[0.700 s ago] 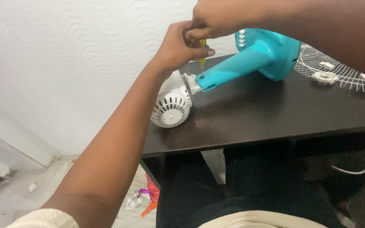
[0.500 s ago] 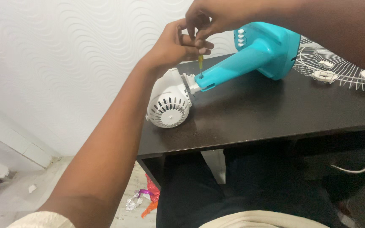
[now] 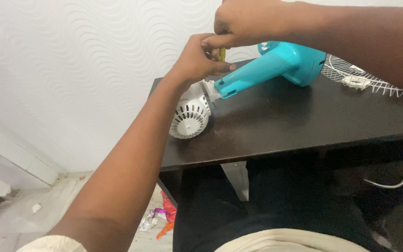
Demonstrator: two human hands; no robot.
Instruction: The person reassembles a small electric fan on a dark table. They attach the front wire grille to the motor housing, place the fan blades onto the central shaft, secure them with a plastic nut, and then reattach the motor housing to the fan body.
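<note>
Head view looks down on a dark table (image 3: pixel 304 126) set against a white wall (image 3: pixel 71 70) embossed with wavy lines. Under the table's near edge lie the person's dark-clothed legs, and a pale hem shows at the bottom of the picture.

On the table lies a fan in parts. Its teal stand (image 3: pixel 276 65) lies on its side, the thick base far from the wall and the narrow neck running toward the wall. At the neck's end sits the white motor housing (image 3: pixel 190 116), round and slotted, its vented back turned toward the camera, resting near the table's left edge. A white wire grille (image 3: pixel 364 79) lies flat at the far right, just behind the teal base.

The left arm reaches in from the lower left. The left hand (image 3: pixel 194 60) is curled over the joint between housing and neck, its fingers bent around a screwdriver. The right hand (image 3: pixel 243 23) comes in from the upper right, directly above and touching the left, its fingers pinched shut on the top of the tool.

The screwdriver (image 3: pixel 222 55) stands upright with only a short piece of yellow handle showing between the hands. Its tip goes down into the top of the teal neck, beside the housing.

On the pale floor at the lower left lie scraps of foil and orange wrapper (image 3: pixel 157 221).
</note>
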